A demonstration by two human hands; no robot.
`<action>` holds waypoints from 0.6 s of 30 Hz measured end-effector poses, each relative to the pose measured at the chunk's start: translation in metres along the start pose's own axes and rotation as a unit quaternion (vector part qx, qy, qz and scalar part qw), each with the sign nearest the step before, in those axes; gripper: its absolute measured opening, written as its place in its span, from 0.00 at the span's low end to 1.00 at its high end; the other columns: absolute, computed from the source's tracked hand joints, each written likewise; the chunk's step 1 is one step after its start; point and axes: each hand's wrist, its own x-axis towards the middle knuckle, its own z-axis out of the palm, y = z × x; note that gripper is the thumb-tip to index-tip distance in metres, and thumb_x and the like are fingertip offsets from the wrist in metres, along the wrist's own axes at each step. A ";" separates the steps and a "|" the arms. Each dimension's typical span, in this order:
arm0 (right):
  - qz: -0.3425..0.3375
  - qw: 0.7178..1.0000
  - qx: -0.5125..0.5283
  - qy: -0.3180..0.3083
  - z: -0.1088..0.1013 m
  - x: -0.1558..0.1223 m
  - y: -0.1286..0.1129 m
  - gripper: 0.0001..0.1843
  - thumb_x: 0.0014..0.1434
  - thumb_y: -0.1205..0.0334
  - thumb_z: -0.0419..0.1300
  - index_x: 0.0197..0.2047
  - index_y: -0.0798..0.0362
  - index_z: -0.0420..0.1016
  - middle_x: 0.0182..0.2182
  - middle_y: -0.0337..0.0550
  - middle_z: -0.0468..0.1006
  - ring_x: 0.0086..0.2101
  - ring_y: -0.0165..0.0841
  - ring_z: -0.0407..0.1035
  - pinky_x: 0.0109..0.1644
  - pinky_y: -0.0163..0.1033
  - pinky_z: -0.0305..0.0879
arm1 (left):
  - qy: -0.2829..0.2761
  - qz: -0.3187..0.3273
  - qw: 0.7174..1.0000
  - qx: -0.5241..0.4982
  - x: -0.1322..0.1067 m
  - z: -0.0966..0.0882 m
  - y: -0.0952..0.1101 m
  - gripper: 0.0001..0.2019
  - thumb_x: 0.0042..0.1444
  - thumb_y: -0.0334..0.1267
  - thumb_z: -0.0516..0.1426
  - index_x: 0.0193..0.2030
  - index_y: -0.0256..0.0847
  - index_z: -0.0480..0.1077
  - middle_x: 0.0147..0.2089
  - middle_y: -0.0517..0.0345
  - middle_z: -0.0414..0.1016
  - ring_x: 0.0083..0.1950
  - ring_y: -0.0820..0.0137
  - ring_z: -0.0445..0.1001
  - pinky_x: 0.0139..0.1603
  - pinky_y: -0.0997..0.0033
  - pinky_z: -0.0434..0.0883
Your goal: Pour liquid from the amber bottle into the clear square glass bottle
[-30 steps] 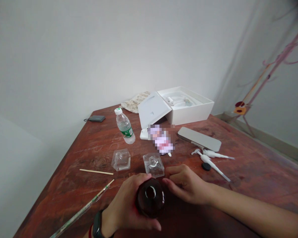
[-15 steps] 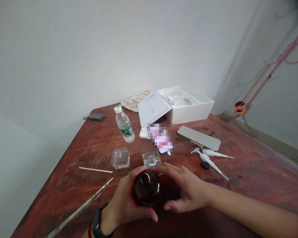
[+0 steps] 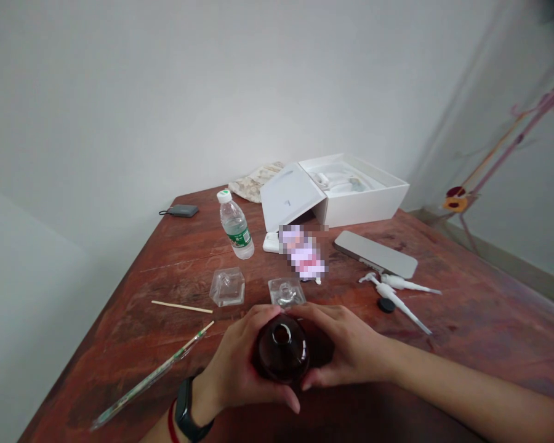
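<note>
A dark brown, round, glossy bottle [image 3: 284, 357] with an uncapped neck stands upright near the front of the table. My left hand [image 3: 240, 360] is wrapped round its left side, thumb along the near side and fingers behind. On the right side, my right hand [image 3: 346, 347] curves about the same bottle, its thumb and fingertips against the glass. Just beyond the bottle lies a clear glass piece with a round opening [image 3: 286, 291]. A second clear, faceted piece [image 3: 228, 287] sits to its left. The bottle's base is hidden.
At left lie a thin stick [image 3: 182, 306] and chopsticks in a wrapper [image 3: 152, 375]. Behind stand a water bottle [image 3: 237, 224], a phone [image 3: 302, 252] and an open white box [image 3: 364, 206]. To the right are white pump heads [image 3: 397, 301], a black cap [image 3: 386, 304] and a grey bar [image 3: 376, 253].
My right hand has closed in on the brown bottle and now touches its right side. My left hand keeps its hold. The whole view has shifted slightly.
</note>
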 end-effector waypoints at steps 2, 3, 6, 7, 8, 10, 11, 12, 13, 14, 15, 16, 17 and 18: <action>-0.009 1.000 0.006 -0.002 0.001 0.000 -0.001 0.51 0.56 0.37 0.78 0.73 0.50 0.65 0.55 0.57 0.86 0.50 0.48 0.85 0.52 0.44 0.79 | -0.017 0.017 1.000 0.018 0.003 -0.003 0.001 0.59 0.41 0.68 0.77 0.76 0.54 0.60 0.63 0.45 0.79 0.60 0.45 0.83 0.60 0.48 0.82; -0.012 1.000 0.007 0.000 0.001 0.000 -0.001 0.51 0.56 0.37 0.77 0.73 0.50 0.65 0.55 0.56 0.86 0.50 0.48 0.85 0.52 0.44 0.79 | -0.023 0.019 0.999 0.023 0.004 -0.005 0.002 0.59 0.41 0.67 0.78 0.76 0.53 0.60 0.63 0.44 0.79 0.61 0.45 0.83 0.61 0.48 0.82; -0.005 1.000 -0.002 0.011 0.002 -0.001 -0.001 0.48 0.60 0.36 0.75 0.72 0.50 0.65 0.56 0.57 0.85 0.52 0.48 0.85 0.53 0.45 0.79 | -0.022 0.015 0.999 0.030 0.006 -0.008 0.004 0.55 0.47 0.68 0.75 0.76 0.52 0.60 0.63 0.44 0.79 0.61 0.47 0.83 0.62 0.50 0.82; 0.001 1.000 -0.011 0.015 0.002 -0.002 0.000 0.47 0.61 0.36 0.74 0.72 0.51 0.65 0.56 0.58 0.85 0.52 0.48 0.84 0.53 0.46 0.79 | -0.017 0.010 0.999 0.032 0.006 -0.009 0.005 0.53 0.50 0.69 0.73 0.76 0.52 0.60 0.63 0.44 0.79 0.61 0.48 0.83 0.62 0.50 0.81; 0.007 1.000 -0.021 0.020 0.002 -0.002 -0.001 0.46 0.61 0.36 0.74 0.71 0.51 0.65 0.56 0.58 0.85 0.51 0.48 0.84 0.53 0.46 0.79 | -0.011 0.003 0.999 0.035 0.006 -0.009 0.006 0.51 0.52 0.70 0.71 0.76 0.51 0.61 0.63 0.44 0.79 0.61 0.48 0.83 0.63 0.51 0.81; 0.012 0.999 -0.041 0.033 0.003 -0.002 -0.001 0.43 0.63 0.36 0.72 0.70 0.51 0.66 0.54 0.57 0.85 0.48 0.46 0.85 0.49 0.44 0.78 | 0.002 -0.015 0.999 0.042 0.005 -0.009 0.006 0.49 0.55 0.69 0.70 0.76 0.50 0.61 0.63 0.44 0.79 0.60 0.49 0.83 0.63 0.50 0.80; 0.012 0.998 -0.050 0.043 0.003 -0.002 -0.001 0.41 0.64 0.36 0.72 0.69 0.52 0.66 0.51 0.55 0.86 0.46 0.44 0.85 0.47 0.43 0.78 | 0.009 -0.024 0.999 0.045 0.005 -0.009 0.006 0.49 0.55 0.69 0.70 0.76 0.49 0.61 0.63 0.43 0.79 0.60 0.48 0.82 0.63 0.49 0.80; 0.013 0.997 -0.057 0.052 0.003 -0.001 -0.001 0.39 0.65 0.37 0.71 0.67 0.52 0.68 0.49 0.54 0.86 0.44 0.43 0.84 0.44 0.42 0.77 | 0.016 -0.032 0.998 0.047 0.005 -0.008 0.006 0.49 0.55 0.68 0.71 0.76 0.49 0.62 0.63 0.43 0.79 0.60 0.48 0.82 0.64 0.48 0.80; 0.017 0.996 -0.065 0.059 0.003 0.000 -0.001 0.35 0.66 0.37 0.71 0.64 0.52 0.71 0.46 0.52 0.86 0.41 0.41 0.83 0.42 0.40 0.75 | 0.021 -0.038 0.998 0.050 0.005 -0.008 0.006 0.49 0.54 0.67 0.72 0.76 0.49 0.62 0.63 0.43 0.79 0.60 0.48 0.82 0.64 0.47 0.79; 0.023 0.995 -0.073 0.063 0.004 0.000 -0.001 0.30 0.66 0.38 0.70 0.58 0.52 0.74 0.43 0.50 0.85 0.38 0.40 0.82 0.39 0.39 0.73 | 0.026 -0.043 0.997 0.054 0.005 -0.008 0.005 0.49 0.53 0.67 0.72 0.75 0.49 0.63 0.63 0.43 0.79 0.61 0.47 0.82 0.64 0.47 0.79; 0.029 0.994 -0.080 0.064 0.004 0.000 0.000 0.25 0.67 0.38 0.69 0.50 0.52 0.77 0.38 0.47 0.85 0.34 0.38 0.80 0.36 0.37 0.70 | 0.029 -0.047 0.997 0.058 0.005 -0.008 0.004 0.49 0.53 0.66 0.73 0.75 0.49 0.63 0.64 0.43 0.79 0.61 0.47 0.82 0.65 0.46 0.79; 0.035 0.994 -0.086 0.062 0.005 0.001 0.001 0.23 0.68 0.39 0.69 0.42 0.52 0.77 0.34 0.45 0.83 0.30 0.35 0.77 0.33 0.36 0.66 | 0.032 -0.051 0.996 0.064 0.005 -0.008 0.004 0.48 0.54 0.66 0.73 0.75 0.49 0.63 0.64 0.43 0.78 0.62 0.47 0.82 0.65 0.46 0.79; 0.040 0.993 -0.089 0.059 0.006 0.001 0.003 0.23 0.69 0.39 0.68 0.35 0.51 0.75 0.30 0.43 0.81 0.27 0.33 0.74 0.30 0.36 0.61 | 0.037 -0.054 0.995 0.070 0.005 -0.009 0.003 0.48 0.54 0.65 0.73 0.75 0.49 0.63 0.65 0.43 0.78 0.62 0.47 0.81 0.65 0.46 0.79; 0.044 0.993 -0.091 0.056 0.007 0.001 0.005 0.25 0.70 0.40 0.66 0.31 0.51 0.72 0.26 0.41 0.78 0.25 0.32 0.71 0.29 0.36 0.58 | 0.043 -0.058 0.994 0.077 0.005 -0.009 0.002 0.47 0.55 0.65 0.73 0.75 0.48 0.63 0.65 0.42 0.78 0.63 0.47 0.81 0.66 0.45 0.79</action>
